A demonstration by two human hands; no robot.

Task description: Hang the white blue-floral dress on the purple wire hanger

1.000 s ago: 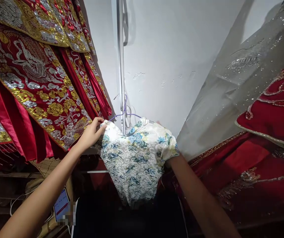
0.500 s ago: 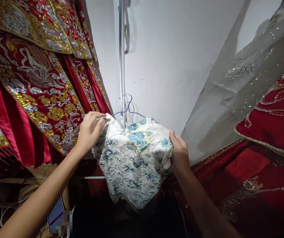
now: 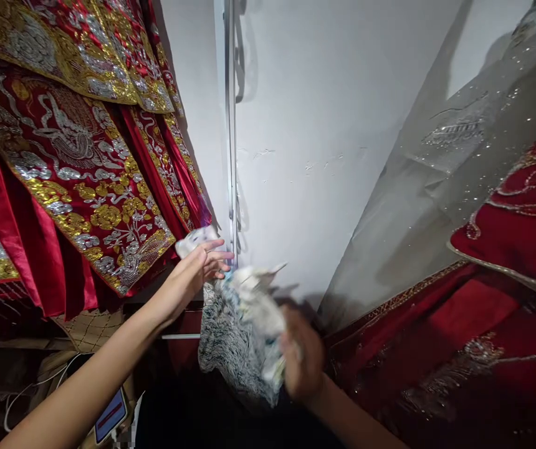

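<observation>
A small white garment with a blue and green floral print (image 3: 237,340) hangs bunched between my hands, in front of a white wall. My left hand (image 3: 199,269) is raised at its upper left corner, fingers stretched out against the fabric. My right hand (image 3: 300,360) is lower and blurred by motion, closed around the garment's right side. The wire hanger seen before is hidden.
Red robes with gold and silver embroidery (image 3: 76,162) hang at the left. A sheer sequined cover over a red embroidered gown (image 3: 497,237) fills the right. A vertical metal rail (image 3: 230,125) runs down the wall. A phone with a lit screen (image 3: 109,415) lies at the bottom left.
My right hand has pulled the garment's right side down and inward, crumpling it. My left hand has loosened, its fingers spreading. The hanger has dropped out of sight.
</observation>
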